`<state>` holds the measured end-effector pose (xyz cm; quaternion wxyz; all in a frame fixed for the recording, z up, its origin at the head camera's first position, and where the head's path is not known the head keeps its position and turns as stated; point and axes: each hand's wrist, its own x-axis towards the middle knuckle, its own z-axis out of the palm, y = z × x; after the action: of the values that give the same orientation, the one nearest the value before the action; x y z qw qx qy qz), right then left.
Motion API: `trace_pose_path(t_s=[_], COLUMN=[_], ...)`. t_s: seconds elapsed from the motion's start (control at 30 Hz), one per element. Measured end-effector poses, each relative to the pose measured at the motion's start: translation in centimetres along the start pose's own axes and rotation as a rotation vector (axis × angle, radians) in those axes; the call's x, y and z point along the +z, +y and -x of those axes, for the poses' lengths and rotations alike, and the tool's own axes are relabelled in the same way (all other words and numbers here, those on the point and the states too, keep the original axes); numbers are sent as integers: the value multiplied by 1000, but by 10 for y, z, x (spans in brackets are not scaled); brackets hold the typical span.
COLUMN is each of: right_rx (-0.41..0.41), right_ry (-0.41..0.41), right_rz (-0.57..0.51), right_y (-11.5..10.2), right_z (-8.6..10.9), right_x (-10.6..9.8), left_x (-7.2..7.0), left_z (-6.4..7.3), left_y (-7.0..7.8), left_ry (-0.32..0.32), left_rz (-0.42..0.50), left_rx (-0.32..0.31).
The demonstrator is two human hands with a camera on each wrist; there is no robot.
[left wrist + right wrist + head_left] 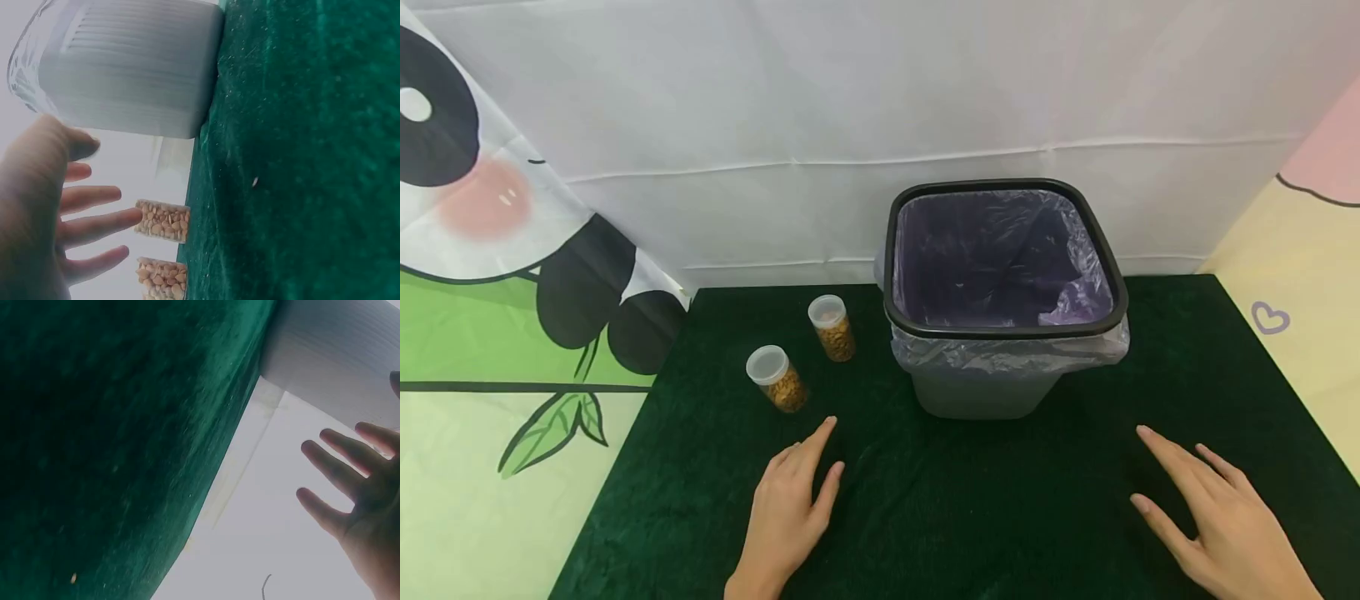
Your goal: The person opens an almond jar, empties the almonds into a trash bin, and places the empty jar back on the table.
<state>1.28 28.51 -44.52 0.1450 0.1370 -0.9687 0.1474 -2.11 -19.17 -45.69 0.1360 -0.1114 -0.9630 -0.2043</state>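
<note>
Jar (162,280) cut off at bottom of left wrist view, bin (134,69) at top, speck (255,182) unidentifiably small

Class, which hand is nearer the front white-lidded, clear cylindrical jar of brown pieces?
Left. The left hand is close in front of the jar; the right hand is well off to its right.

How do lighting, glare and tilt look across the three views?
Head view: fairly even light, nearer jar reasonably crisp, small glints on the bin liner; left wrist view: scene turned sideways, left hand shadowed against a washed-out backdrop; right wrist view: scene tilted, right hand dim against the pale backdrop, green cloth losing detail in its darkest area.
</note>
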Motion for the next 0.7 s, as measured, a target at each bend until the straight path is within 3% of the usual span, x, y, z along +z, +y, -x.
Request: trace_pose_path(t_s=[0.27, 0.4, 0.57, 0.7], right_rx=[28, 21, -23, -47], right_ry=[-34, -71, -59, -56], right_rz=[-96, -145, -230, -259], right_y=[-13, -21, -31, -37], right_z=[-8, -12, -17, -20], right_x=[2, 4, 10, 15], left_x=[-12, -19, -24, -27], left_z=[-12, -19, -28, -36], left_y=[-10, -19, -27, -33], left_ry=[198, 296, 372, 376], left_rz=[36, 61, 52, 61], left_rx=[-110, -126, -103, -153])
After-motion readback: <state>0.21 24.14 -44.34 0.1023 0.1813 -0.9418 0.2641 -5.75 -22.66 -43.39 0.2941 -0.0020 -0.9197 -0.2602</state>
